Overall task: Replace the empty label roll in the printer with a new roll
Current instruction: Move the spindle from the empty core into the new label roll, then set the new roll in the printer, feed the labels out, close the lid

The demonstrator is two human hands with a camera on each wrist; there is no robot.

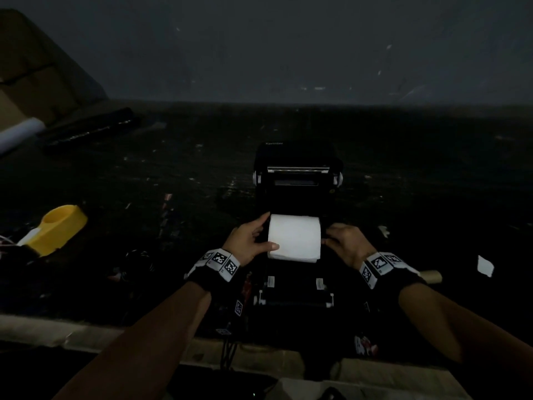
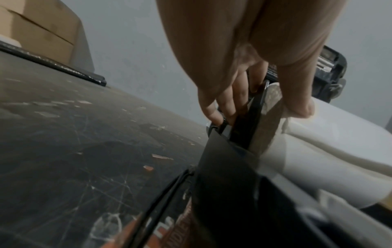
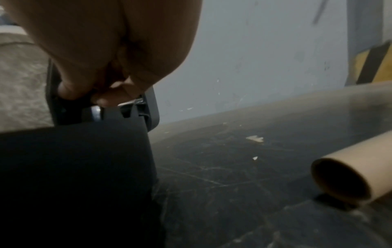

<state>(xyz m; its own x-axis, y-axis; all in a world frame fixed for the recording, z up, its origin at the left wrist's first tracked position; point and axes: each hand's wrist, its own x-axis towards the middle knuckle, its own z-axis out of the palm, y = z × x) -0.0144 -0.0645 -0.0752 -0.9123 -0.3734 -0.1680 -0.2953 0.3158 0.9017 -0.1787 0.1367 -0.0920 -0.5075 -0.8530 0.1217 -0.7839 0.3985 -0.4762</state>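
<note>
The black label printer [image 1: 297, 160] stands open on the dark table, its lid tilted back. A full white label roll [image 1: 294, 239] lies in its bay. My left hand [image 1: 264, 233] grips the roll's left end, thumb across the white paper [image 2: 339, 142], fingers [image 2: 214, 115] reaching down beside a black guide plate. My right hand [image 1: 334, 235] is at the roll's right end; in the right wrist view its curled fingers [image 3: 106, 99] pinch a black part at the top of the printer's side wall [image 3: 74, 159]. The empty cardboard core [image 1: 431, 276] lies on the table to the right [image 3: 343, 181].
A yellow plastic object [image 1: 54, 228] lies at the left. A cardboard box [image 1: 34, 73], a white tube [image 1: 17, 134] and a long black item [image 1: 89, 129] sit at the back left. A white paper scrap [image 1: 485, 266] lies far right. Cables hang over the table's front edge [image 1: 57, 327].
</note>
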